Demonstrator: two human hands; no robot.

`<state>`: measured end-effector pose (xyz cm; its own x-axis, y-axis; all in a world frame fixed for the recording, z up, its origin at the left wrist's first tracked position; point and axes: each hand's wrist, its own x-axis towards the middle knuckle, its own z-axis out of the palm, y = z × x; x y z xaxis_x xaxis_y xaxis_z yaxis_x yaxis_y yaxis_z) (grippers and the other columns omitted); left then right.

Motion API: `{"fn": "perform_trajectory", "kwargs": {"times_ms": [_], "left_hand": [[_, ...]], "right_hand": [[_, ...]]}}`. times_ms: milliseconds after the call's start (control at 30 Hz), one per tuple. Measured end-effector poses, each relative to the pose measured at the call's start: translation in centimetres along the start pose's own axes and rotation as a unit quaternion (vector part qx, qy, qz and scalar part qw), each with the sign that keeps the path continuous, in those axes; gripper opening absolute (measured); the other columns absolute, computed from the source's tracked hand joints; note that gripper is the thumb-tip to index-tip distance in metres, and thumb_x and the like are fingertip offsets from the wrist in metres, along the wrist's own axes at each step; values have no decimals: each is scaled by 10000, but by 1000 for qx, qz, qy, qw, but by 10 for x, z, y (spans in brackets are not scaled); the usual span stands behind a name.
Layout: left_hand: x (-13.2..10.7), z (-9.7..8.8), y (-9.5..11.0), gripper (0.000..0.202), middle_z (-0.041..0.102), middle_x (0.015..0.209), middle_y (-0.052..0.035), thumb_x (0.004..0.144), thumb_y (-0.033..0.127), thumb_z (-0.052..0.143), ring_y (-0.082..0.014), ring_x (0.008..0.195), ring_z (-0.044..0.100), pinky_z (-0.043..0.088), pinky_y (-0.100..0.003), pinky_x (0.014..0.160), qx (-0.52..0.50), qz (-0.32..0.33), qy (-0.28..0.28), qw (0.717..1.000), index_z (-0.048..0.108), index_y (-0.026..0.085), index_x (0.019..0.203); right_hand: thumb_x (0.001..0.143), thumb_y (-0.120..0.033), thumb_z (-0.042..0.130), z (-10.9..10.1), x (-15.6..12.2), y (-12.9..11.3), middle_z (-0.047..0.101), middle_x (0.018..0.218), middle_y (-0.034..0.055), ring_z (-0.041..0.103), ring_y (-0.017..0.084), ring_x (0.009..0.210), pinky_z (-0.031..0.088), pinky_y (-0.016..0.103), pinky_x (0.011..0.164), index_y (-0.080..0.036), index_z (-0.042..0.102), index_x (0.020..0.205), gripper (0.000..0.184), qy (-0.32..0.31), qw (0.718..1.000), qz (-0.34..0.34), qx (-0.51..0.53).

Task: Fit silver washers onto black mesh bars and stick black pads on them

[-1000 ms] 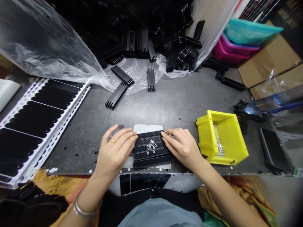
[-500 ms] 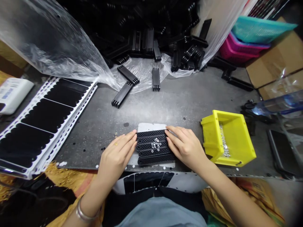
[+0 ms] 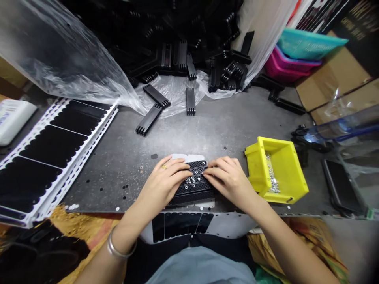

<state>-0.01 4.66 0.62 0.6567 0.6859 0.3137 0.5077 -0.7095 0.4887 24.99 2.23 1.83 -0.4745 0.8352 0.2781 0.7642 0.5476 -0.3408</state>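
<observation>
Several black plastic bars [image 3: 192, 197] with a cross-hatched face lie side by side on a white pad [image 3: 179, 157] at the table's front edge. Small silver nuts [image 3: 193, 180] are scattered over the middle of the bars. One nut [image 3: 203, 163] sits at the right end of the farthest bar. My left hand [image 3: 167, 177] reaches over the bars from the left, its fingertips closed together beside the loose nuts; what they hold, if anything, is hidden. At the right ends, my right hand [image 3: 229, 179] pinches a small nut between thumb and forefinger, close to the second bar.
A yellow bin [image 3: 291, 169] with nuts in it stands right of my right hand. Loose black parts [image 3: 191, 101] lie farther back, before a plastic bag full of them. Perforated white sheets with black pieces [image 3: 56, 146] lie left; a phone [image 3: 343, 185] lies far right.
Both hands have left the ends of the bars. The left moved right over them, and the right has closed its fingertips. A nut now sits at the far bar's right end.
</observation>
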Motion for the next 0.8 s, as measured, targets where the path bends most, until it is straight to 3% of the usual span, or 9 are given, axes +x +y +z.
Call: {"fn": "perform_trajectory", "kwargs": {"times_ms": [100, 333, 467, 567, 700, 800], "left_hand": [[6, -7, -4, 229, 757, 1171, -38, 1060, 171, 495, -191, 1150, 699, 440, -503, 1181, 11, 35, -19, 999, 706, 218, 1136], [-12, -20, -5, 175, 777, 1062, -44, 1041, 145, 537, -178, 1007, 731, 496, -440, 1110, 104, 30, 40, 993, 695, 185, 1103], [-29, -18, 0, 155, 776, 1091, -78, 1004, 120, 609, -212, 1015, 733, 517, -456, 1059, 144, 1, 84, 986, 683, 160, 1135], [-37, -12, 3, 174, 777, 1094, -93, 984, 97, 641, -228, 1033, 732, 521, -450, 1040, 160, -2, 111, 981, 676, 150, 1145], [-44, -8, 8, 266, 769, 1149, -122, 954, 102, 691, -267, 1081, 720, 516, -462, 1027, 181, 2, 108, 978, 670, 127, 1218], [-46, -5, 15, 305, 753, 1195, -136, 964, 104, 672, -285, 1108, 701, 520, -464, 1006, 177, -31, 98, 979, 660, 120, 1268]], "right_hand": [[1043, -250, 598, -1, -9, 6, 750, 1050, 48, 624, 204, 975, 388, 360, 856, -208, 726, 1052, 135, 13, 1000, 8, -3], [1041, -252, 600, 3, 4, -2, 765, 1023, 28, 632, 187, 951, 400, 355, 839, -213, 746, 1034, 152, 25, 999, -24, -29], [1031, -215, 605, -2, 2, 2, 771, 974, 19, 633, 186, 932, 403, 354, 837, -210, 747, 980, 152, 44, 995, -46, -75], [1012, -184, 620, -9, -8, 10, 785, 1009, 39, 633, 203, 939, 415, 365, 843, -196, 751, 1037, 134, 54, 986, -53, -149], [1002, -209, 638, -12, -18, 11, 790, 1068, 69, 635, 222, 996, 441, 368, 889, -126, 741, 1153, 201, 42, 970, -112, -210], [1011, -227, 620, -9, -17, -3, 784, 1072, 113, 630, 253, 1023, 447, 387, 910, -64, 740, 1164, 253, 23, 958, -130, -255]]}}
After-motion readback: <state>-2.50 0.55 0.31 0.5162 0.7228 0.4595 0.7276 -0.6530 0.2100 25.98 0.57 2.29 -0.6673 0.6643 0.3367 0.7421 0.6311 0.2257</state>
